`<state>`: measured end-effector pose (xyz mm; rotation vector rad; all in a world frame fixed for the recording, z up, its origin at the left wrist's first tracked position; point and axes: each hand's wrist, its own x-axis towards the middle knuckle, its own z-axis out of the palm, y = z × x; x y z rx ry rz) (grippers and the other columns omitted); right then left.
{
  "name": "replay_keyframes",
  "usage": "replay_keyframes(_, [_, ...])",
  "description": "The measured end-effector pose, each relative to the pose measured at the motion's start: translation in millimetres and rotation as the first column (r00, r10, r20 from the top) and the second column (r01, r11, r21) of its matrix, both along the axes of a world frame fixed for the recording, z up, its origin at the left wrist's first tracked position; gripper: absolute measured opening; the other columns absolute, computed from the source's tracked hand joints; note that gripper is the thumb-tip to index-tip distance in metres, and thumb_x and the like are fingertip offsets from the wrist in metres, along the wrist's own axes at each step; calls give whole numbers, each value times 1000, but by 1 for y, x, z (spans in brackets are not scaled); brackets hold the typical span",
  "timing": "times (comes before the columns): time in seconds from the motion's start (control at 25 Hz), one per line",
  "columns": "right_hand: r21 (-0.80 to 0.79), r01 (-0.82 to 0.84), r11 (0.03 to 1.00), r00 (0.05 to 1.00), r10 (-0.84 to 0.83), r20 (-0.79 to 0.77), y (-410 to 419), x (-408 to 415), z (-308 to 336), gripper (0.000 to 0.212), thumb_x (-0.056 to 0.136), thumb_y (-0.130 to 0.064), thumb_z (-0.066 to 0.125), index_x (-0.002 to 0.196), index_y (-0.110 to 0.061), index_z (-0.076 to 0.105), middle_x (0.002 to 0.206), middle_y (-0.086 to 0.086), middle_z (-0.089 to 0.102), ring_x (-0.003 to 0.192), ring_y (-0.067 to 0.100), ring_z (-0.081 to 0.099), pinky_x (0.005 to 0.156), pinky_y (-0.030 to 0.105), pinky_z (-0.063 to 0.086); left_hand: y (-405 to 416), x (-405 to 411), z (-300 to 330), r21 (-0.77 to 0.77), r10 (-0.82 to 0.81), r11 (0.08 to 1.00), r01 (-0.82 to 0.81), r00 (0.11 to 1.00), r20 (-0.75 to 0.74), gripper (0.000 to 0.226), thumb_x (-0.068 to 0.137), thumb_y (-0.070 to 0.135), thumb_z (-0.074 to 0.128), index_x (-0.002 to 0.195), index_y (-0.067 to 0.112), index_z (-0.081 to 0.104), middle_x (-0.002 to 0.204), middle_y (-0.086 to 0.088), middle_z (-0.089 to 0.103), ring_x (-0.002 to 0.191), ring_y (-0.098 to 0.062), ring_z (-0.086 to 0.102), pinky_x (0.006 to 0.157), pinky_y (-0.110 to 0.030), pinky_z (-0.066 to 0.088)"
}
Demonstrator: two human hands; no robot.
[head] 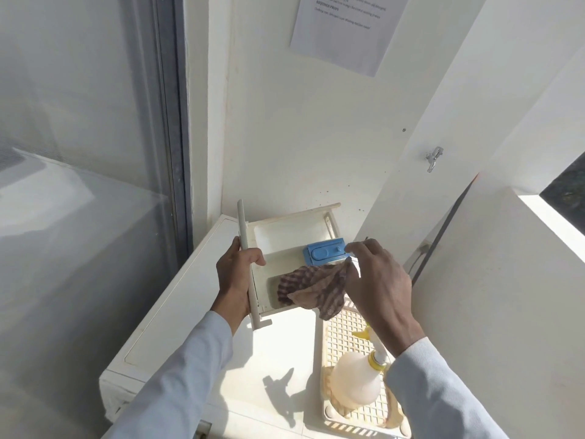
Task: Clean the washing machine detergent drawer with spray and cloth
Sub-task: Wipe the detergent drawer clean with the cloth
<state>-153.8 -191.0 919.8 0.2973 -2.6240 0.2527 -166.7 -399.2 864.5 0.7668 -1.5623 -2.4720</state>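
1. Head view, writing: a paper sheet (pixel 340 30) is stuck on the white wall, top centre. Its printed lines are too small and blurred to read. No brand shows on any item.
2. Head view, edges and room: the white top of the washing machine (pixel 190 312) carries the things. Its left edge runs close beside a glass pane; a wall corner stands behind it; a white panel rises on the right. A bare sunlit patch lies between the two sleeves.
3. Detergent drawer (pixel 285 239): off-white, removed, held above the back of the machine top, with its front panel to the left. A blue insert (pixel 326 252) sits in its right-hand compartment.
4. Left hand (pixel 235 277): fingers curled round the drawer's front panel, thumb over the inner edge, gripping it.
5. Right hand (pixel 376 280): fingertips pinched on a brown checked cloth (pixel 313 288), just beside the blue insert. The cloth drapes into the near compartment and over the drawer's near edge.
6. Spray bottle (pixel 356 383): pale body, yellow collar and nozzle, standing in a cream lattice tray (pixel 348 324) at the right of the machine top, partly hidden by the right sleeve.
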Motion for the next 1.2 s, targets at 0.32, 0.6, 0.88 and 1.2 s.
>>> replay_keyframes(0.32, [32,-213,977,973,209,96,34,-8,-24,25,91,-29,74,116,-29,76,113,-5,73,96,21,68,58,31,57,-7,-1,-3,46,32,998,-33,999,30,41,57,5,62,96,-5,58,81,-9,57,77,-29,51,69,-40,45])
replay_keyframes(0.6, [26,-148,989,987,146,61,4,17,-28,33,100,-37,43,116,-20,65,92,-2,74,78,21,68,59,32,52,1,-2,-1,64,33,997,-35,999,30,56,50,11,63,104,-2,60,86,-9,56,82,-30,51,74,-44,45])
replay_keyframes(0.88, [235,-12,972,920,-81,384,-27,11,-31,84,90,-81,15,84,-17,69,113,9,72,148,31,38,126,52,3,15,-8,13,-9,-22,1000,21,991,-132,50,51,6,61,101,6,64,79,1,49,76,-23,42,67,-30,39])
replay_keyframes(1.2, [-282,-100,954,905,205,372,-42,11,-38,54,80,-52,61,50,-16,35,41,-5,39,43,15,37,97,33,42,24,-12,23,-115,-31,993,10,982,-188,55,50,8,64,103,19,71,77,11,54,71,-9,49,56,-10,42])
